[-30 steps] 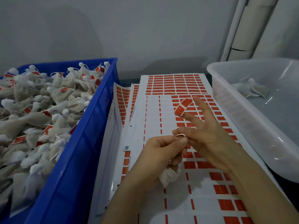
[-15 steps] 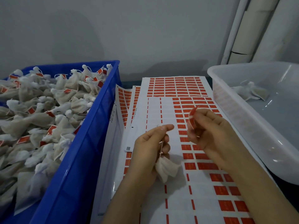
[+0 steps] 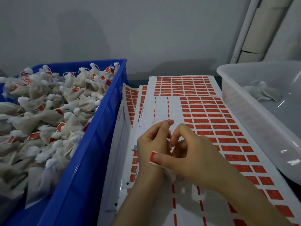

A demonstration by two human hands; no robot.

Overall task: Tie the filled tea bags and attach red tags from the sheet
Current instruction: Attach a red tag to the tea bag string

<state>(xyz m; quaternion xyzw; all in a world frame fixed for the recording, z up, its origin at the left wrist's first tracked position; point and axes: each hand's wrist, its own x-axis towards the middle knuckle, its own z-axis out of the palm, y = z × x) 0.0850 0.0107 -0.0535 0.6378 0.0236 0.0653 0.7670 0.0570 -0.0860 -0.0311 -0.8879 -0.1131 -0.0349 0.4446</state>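
Both of my hands work together above the tag sheet. My left hand has thumb and forefinger pinched shut on a thin white string, whose loop stands out just past those fingertips on the far side. My right hand crosses in front of the left wrist, with its forefinger curled toward the left fingers. A red tag sits under my right thumb, pressed at the thumb tip and lying across the left wrist. The tea bag shows only as a small white fold below both hands, beneath my right palm; which fingers hold it I cannot tell.

To the left of my left fingers stands a blue crate heaped with tied, tagged tea bags. To the right of my right hand stands a clear tub with a few white bags lying in it. More sheets lie fanned under the top sheet, beyond my left fingers.
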